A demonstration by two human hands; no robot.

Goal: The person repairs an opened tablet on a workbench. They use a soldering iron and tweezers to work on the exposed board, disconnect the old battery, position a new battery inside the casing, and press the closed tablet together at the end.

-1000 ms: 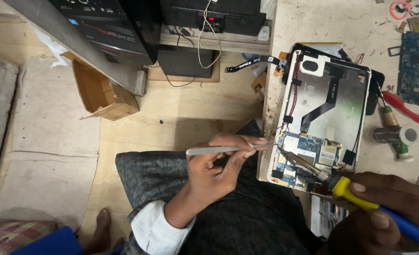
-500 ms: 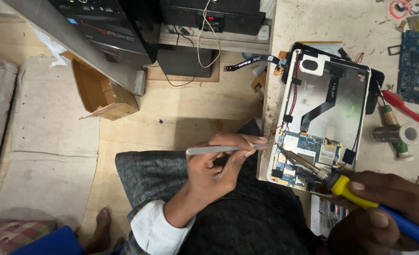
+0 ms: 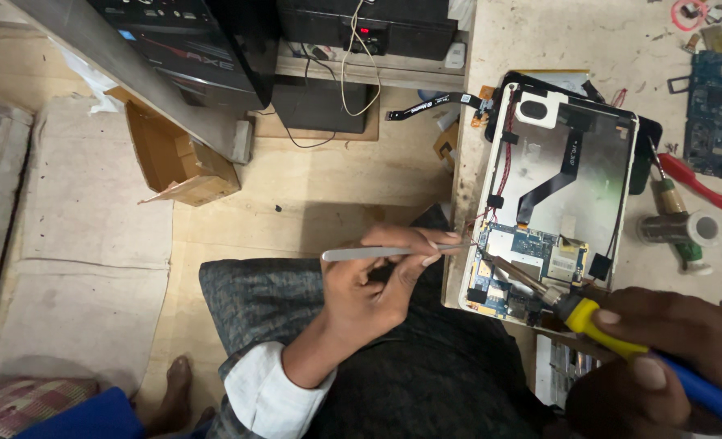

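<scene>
Head view, looking straight down over the lap.

Left hand pinching slim metal tweezers, fingers closed around the shaft, tips reaching to the left edge of the blue circuit board. Right hand wrapped tight around a soldering iron with yellow collar and blue handle, its tip resting on the same board from the lower right.

Opened tablet lying back-side up on the pale workbench, its lower end overhanging toward the lap, black ribbon cable crossing the silver shield plate.

Handling, as a judgement: tablet shell looking light but stiff, likely fragile around the board and ribbon; safest taking hold by the white outer frame, never by cables. Tweezers seeming thin, springy, easy to slip; gripping mid-shaft as shown.

Nearby: roll of solder just right of the tablet, spare circuit board at far right, open cardboard box on the floor.

Hard to make out: the exact part under the tweezer tips, too small. Right hand cut off by the frame's edge; iron's cord out of sight.
</scene>
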